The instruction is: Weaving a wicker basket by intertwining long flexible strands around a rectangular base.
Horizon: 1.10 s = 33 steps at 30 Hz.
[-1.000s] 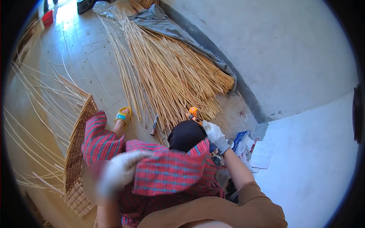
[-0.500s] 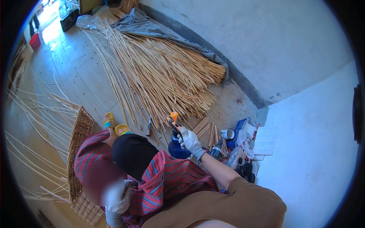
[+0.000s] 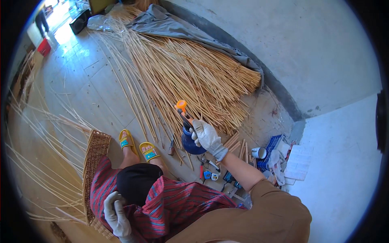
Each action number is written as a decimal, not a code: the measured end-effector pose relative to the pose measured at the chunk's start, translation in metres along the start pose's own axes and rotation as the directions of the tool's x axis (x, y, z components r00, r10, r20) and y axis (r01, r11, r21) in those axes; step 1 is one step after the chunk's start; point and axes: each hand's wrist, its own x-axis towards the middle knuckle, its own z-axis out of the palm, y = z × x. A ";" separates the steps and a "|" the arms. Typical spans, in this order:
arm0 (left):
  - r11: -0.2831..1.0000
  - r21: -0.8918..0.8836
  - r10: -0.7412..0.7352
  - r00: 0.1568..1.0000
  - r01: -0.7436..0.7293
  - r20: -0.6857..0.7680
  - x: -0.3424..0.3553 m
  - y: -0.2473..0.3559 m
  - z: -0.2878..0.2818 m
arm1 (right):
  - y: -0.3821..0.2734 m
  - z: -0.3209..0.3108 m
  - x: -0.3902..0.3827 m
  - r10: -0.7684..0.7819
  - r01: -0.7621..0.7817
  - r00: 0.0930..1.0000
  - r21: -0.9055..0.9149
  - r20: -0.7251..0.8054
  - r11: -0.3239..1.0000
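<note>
My right hand (image 3: 207,137), in a whitish work glove, is closed round the neck and trigger of a dark blue spray bottle (image 3: 189,142) with an orange nozzle. The bottle is held up above the floor. My left hand (image 3: 116,215), gloved too, is near my lap with its fingers loosely bent and apart; nothing shows in it. Beside it, on my left, stands a woven wicker piece (image 3: 96,149) with long loose canes (image 3: 52,168) fanning out to the left. A red striped cloth (image 3: 178,196) covers my lap.
A big bundle of canes (image 3: 190,69) lies ahead, partly under a grey cloth (image 3: 170,25). At my right are cut sticks (image 3: 242,150), a white cup (image 3: 259,152), a blue crate (image 3: 272,146), pliers (image 3: 210,163) and tape measures (image 3: 211,175). A wooden-handled tool (image 3: 171,148) lies near my feet.
The spray bottle has risen and tilted in my right hand. My left hand has come down from beside my head to my lap. The view has shifted, showing more tools on the right.
</note>
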 end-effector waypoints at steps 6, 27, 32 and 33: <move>0.961 -0.251 -0.133 0.989 0.114 -0.063 -0.030 0.031 0.024 | 0.076 -0.053 -0.064 -0.072 0.065 0.997 -0.330 -0.010 0.942; 0.884 -0.399 -0.180 0.965 0.244 0.191 -0.016 0.008 0.078 | 0.131 -0.258 -0.041 0.165 0.083 0.782 0.362 -0.602 0.928; 0.807 -0.535 -0.252 0.965 0.251 0.072 -0.007 0.003 0.076 | 0.156 -0.334 0.017 0.032 0.324 0.681 0.341 -0.731 0.883; 0.819 -0.523 -0.229 0.970 0.237 0.080 -0.004 0.003 0.076 | 0.165 -0.349 0.028 -0.003 0.387 0.660 0.336 -0.752 0.859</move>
